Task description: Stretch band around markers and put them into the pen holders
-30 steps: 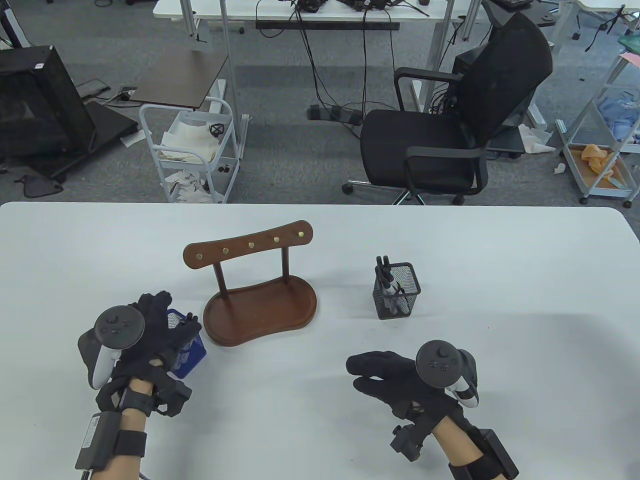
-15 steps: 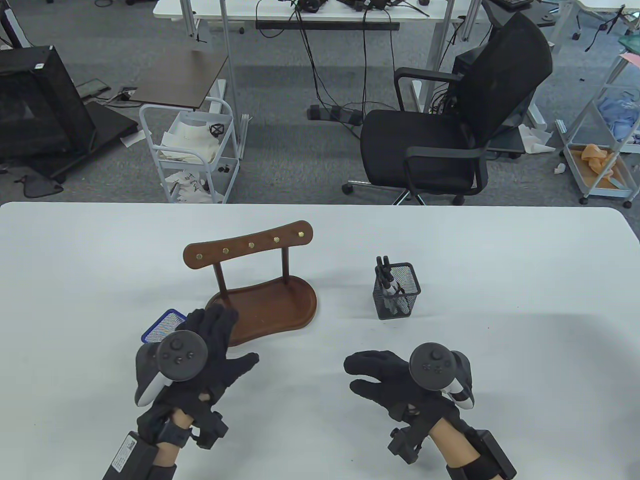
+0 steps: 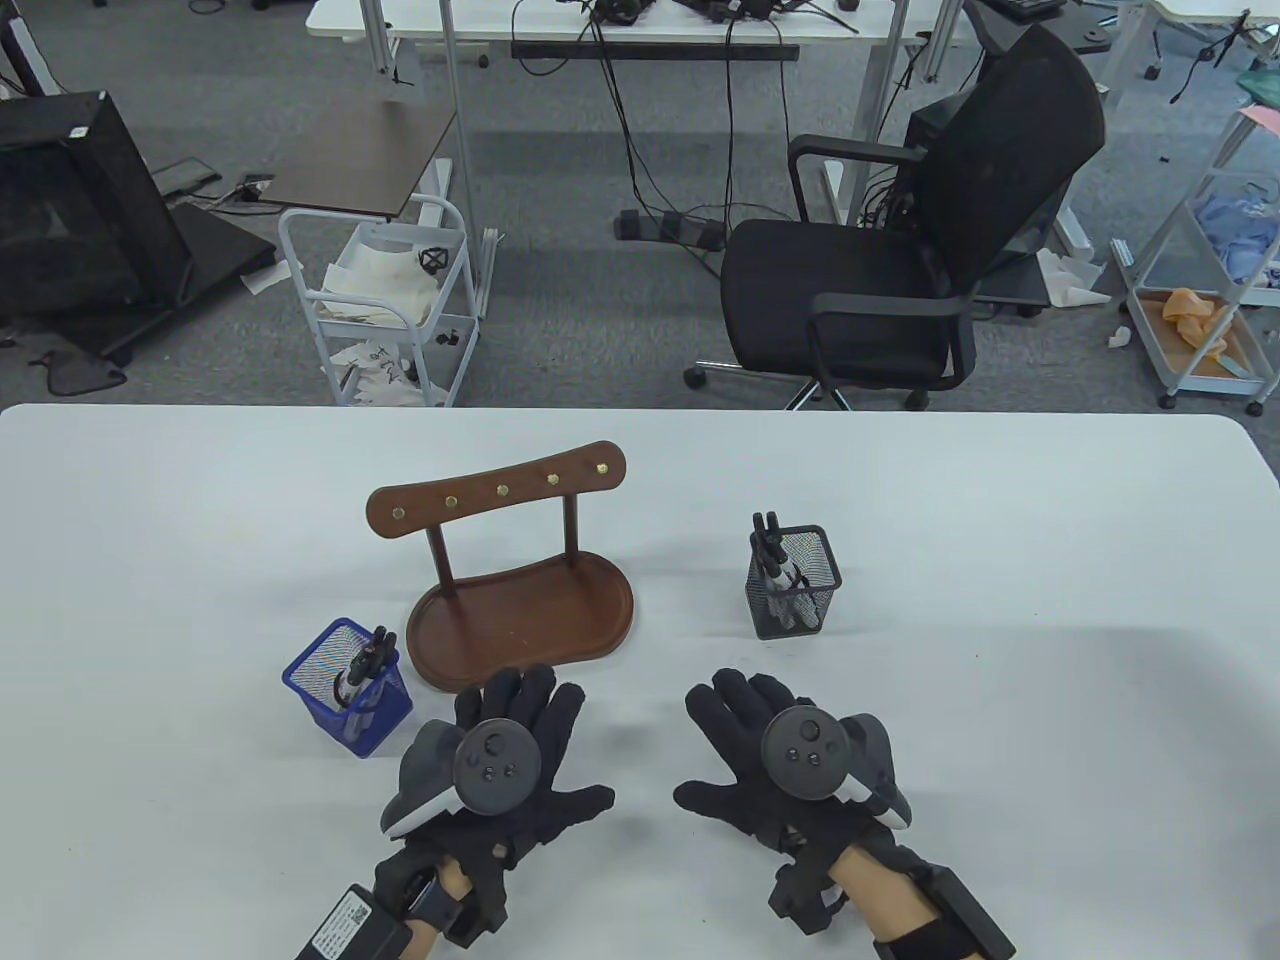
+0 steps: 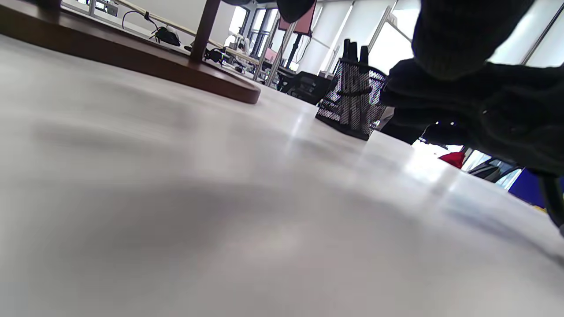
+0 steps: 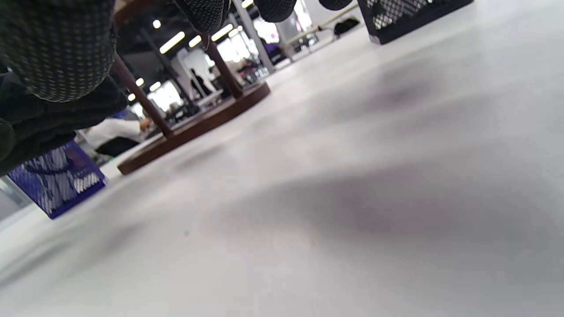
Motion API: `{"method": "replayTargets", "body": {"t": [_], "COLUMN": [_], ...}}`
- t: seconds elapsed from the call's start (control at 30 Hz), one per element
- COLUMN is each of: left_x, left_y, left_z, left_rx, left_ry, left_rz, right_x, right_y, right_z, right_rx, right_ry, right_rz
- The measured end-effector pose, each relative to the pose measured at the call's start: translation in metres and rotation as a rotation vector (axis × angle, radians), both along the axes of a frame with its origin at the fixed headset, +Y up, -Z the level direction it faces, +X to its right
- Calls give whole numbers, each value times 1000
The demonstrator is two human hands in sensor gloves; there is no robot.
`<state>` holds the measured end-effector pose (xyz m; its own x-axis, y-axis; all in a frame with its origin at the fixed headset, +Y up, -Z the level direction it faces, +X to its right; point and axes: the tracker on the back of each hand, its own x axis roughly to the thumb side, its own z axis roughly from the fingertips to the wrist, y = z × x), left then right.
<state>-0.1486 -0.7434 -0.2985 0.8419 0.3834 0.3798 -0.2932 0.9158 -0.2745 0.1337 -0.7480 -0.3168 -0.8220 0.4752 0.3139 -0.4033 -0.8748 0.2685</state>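
A blue mesh pen holder stands at the front left with a bundle of black-capped markers in it. A black mesh pen holder at the right also holds markers. Both gloved hands lie flat on the white table near its front edge, fingers spread, holding nothing. My left hand is just right of the blue holder; my right hand is in front of the black one. The black holder shows in the left wrist view, the blue holder in the right wrist view.
A brown wooden stand with brass pegs and an oval base sits between the two holders, just beyond my fingertips. Past the table's far edge are a black office chair and a white cart.
My left hand let go of the blue holder and moved right and forward to lie flat on the table. My right hand turned palm down and spread its fingers.
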Motion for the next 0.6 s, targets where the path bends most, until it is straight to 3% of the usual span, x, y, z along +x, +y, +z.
{"method": "replayTargets", "body": {"t": [0.6], "left_x": [-5], "left_y": [-2], "left_z": [-2], "left_rx": [1], "left_ry": [18], "left_rz": [4], "right_x": [-1], "right_y": [-4], "right_z": [-2], "right_rx": [-16], "right_ry": [2], "right_rz": [14]}}
